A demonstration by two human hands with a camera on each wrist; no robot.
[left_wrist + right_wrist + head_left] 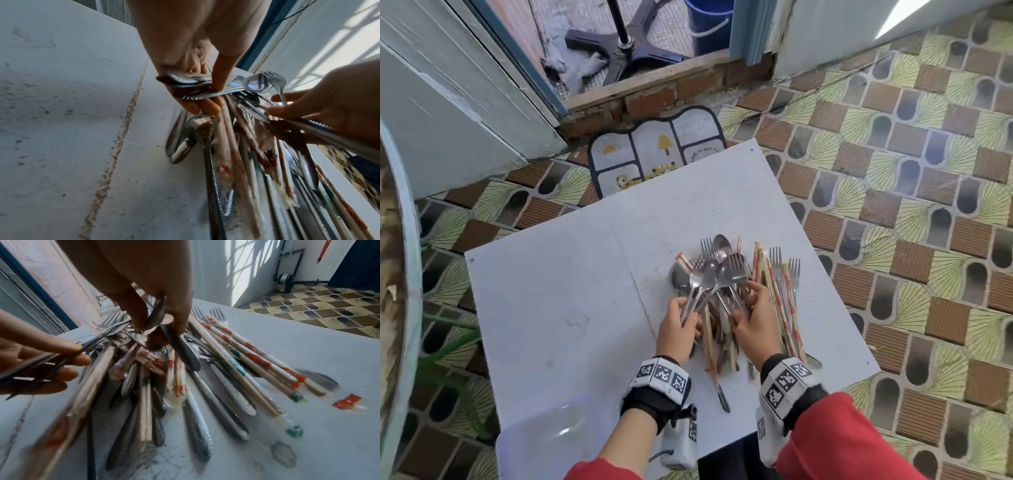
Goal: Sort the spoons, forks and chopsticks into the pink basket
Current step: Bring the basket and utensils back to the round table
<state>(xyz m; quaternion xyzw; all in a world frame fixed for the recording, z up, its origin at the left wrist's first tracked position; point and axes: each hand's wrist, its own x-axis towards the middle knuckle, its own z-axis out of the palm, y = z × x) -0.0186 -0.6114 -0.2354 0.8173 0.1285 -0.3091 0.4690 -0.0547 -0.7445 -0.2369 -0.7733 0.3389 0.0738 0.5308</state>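
Observation:
A heap of steel spoons, forks (792, 270) and paper-wrapped chopsticks (784, 301) lies on the white table (551, 308). My left hand (686, 313) grips a fanned bunch of spoons and forks (703, 277) by their handles, raised over the heap's left side. The left wrist view shows that bunch (197, 84) pinched between thumb and fingers. My right hand (744, 308) sits just to the right and pinches the handles of a spoon and fork (729, 270). The right wrist view shows its fingers (179, 321) around a dark handle (180, 347). No pink basket is in view.
A knife (722, 397) lies near the table's front edge. Beyond the far edge are a doormat (654, 150), a brick threshold (654, 96) and an open doorway. Patterned floor tiles (893, 171) surround the table. A round rim (400, 274) stands at the left.

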